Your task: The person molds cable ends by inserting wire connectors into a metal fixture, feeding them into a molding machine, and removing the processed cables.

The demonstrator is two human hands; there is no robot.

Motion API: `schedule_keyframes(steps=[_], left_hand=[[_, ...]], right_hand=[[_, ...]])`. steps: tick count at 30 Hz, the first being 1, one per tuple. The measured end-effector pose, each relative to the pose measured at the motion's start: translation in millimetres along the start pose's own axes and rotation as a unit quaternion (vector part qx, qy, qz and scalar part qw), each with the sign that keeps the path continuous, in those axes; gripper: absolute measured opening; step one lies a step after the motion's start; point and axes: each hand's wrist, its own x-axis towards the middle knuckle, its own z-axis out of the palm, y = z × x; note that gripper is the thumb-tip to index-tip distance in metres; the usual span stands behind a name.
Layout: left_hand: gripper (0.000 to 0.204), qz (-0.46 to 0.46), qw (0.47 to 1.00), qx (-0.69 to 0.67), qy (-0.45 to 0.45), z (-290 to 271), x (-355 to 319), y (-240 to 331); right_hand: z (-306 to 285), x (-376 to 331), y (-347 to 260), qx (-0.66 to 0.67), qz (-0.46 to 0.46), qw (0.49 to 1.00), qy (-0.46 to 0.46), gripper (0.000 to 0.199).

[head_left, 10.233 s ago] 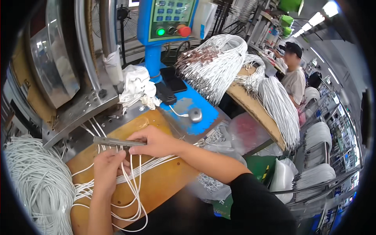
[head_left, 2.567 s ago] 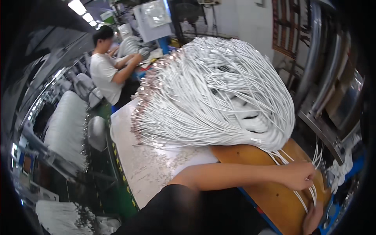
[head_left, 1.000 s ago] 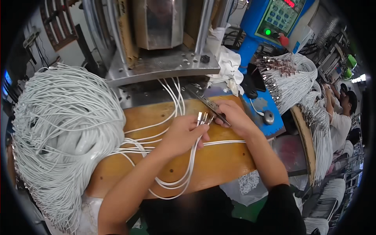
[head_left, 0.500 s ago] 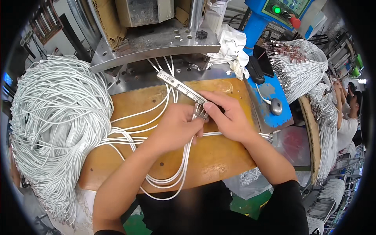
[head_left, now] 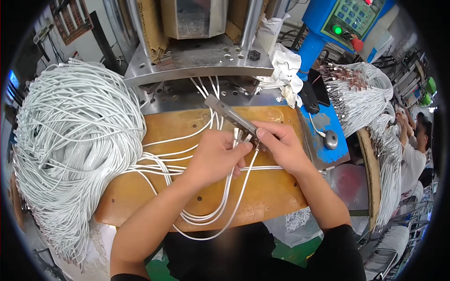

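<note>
I see a narrow grey metal bar (head_left: 230,114) lying tilted, its far end pointing left toward the press and its near end at my fingers. Thin white cables (head_left: 206,218) run from it toward me, loop over the near edge of the wooden bench (head_left: 276,192), then trail left across it.

A large heap of coiled white cables (head_left: 70,140) lies at the left. A blue control box with green button (head_left: 349,18) stands upper right, beside a crumpled white cloth (head_left: 281,65).
</note>
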Motion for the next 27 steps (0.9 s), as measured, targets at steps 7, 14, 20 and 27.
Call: schedule_keyframes(steps=[7,14,20,27], left_hand=[[0.026,0.063,0.99,-0.116,-0.056,-6,-7,-1],[0.018,0.026,0.998,-0.057,-0.022,-20,-5,-4],[0.023,0.057,0.996,-0.062,-0.013,-14,-3,-11],[0.021,0.09,0.985,-0.128,0.072,-23,-3,-8]], right_hand=[[0,-2,-5,0.07,0.034,0.997,0.001,0.029],[-5,-2,-4,-0.018,0.042,0.999,-0.005,0.028],[-6,-3,-2,-0.14,-0.045,0.989,-0.015,0.028],[-15,0,0,-0.033,0.05,0.998,0.016,0.026]])
